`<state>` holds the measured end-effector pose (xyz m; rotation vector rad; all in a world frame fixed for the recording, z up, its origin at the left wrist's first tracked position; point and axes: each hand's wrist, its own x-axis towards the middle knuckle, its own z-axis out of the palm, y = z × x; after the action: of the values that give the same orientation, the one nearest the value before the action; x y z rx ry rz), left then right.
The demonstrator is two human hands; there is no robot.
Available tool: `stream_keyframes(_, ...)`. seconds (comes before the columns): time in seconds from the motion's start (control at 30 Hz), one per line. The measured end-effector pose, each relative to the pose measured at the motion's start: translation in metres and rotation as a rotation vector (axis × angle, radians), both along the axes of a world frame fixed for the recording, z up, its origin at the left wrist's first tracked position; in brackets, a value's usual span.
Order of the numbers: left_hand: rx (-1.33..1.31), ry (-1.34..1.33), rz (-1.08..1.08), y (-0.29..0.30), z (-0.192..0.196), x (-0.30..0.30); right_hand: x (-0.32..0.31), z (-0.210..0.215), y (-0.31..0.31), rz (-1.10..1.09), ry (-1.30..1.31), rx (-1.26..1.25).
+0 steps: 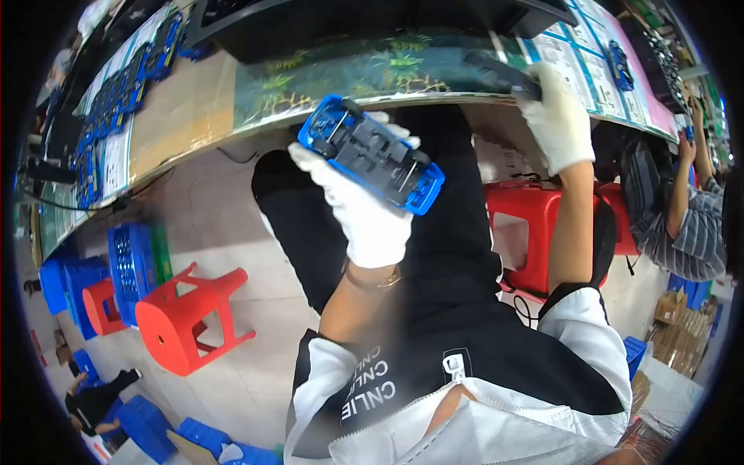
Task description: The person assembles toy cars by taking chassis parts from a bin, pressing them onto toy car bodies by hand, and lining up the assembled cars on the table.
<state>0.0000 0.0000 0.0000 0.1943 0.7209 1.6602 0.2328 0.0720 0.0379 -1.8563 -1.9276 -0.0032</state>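
My left hand [370, 221], in a white glove, is closed around a blue toy car [373, 153]. The car lies tilted with its dark grey underside and black wheels facing me, held above my lap near the table's front edge. Over to the right, my gloved right hand [559, 120] is wrapped round a long dark tool [502, 75]. That tool lies over the table edge and points to the left; its exact kind is too blurred to make out.
The worktable [182, 108] curves across the front, with rows of blue toy cars [116, 112] at left. Another blue car [620, 66] lies at right. A black shelf [372, 27] stands behind. Red stools [186, 318] and blue crates [132, 260] are left; a co-worker's arm [682, 182] is right.
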Motion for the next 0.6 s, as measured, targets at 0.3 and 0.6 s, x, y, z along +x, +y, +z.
stream_keyframes(0.3, -0.119, 0.082, 0.014, -0.002, 0.016, 0.011, 0.029, 0.03, 0.037, 0.222, -0.229, -0.02)
stream_keyframes(0.6, -0.138, -0.038, -0.121, -0.001, 0.017, 0.012, 0.032, 0.0, 0.035, 0.55, -0.129, 0.044)
